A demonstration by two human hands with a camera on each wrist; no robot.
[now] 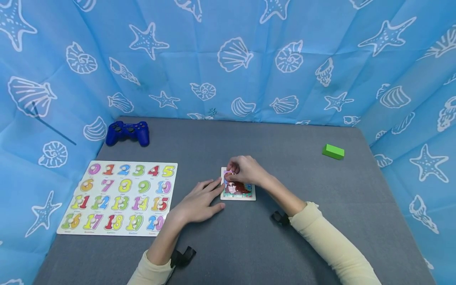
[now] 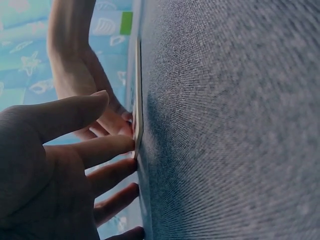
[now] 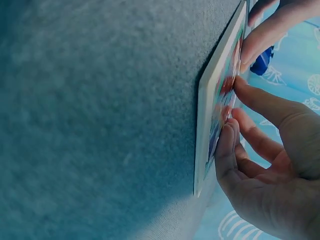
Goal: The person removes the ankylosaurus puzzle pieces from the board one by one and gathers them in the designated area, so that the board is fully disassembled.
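Observation:
A small jigsaw puzzle [image 1: 239, 196] with a pale frame and a reddish-brown animal picture lies flat on the grey table. Over its upper left part, my right hand [image 1: 247, 170] bends down with curled fingers and pinches a reddish-brown puzzle piece at the picture's surface. Thumb and fingertips meet the puzzle [image 3: 202, 110] in the right wrist view; the piece's outline is mostly hidden. My left hand [image 1: 201, 202] lies to the left, its fingers extended and spread. Its index fingertip touches the frame's edge [image 2: 138, 100] in the left wrist view.
A number puzzle board [image 1: 117, 198] with knobbed pieces lies left of my left hand. Behind it sits a blue game controller [image 1: 127, 133]. A green block [image 1: 333, 152] rests at the right rear. Blue shell-patterned curtain [image 1: 228, 87] surrounds the table's back and sides.

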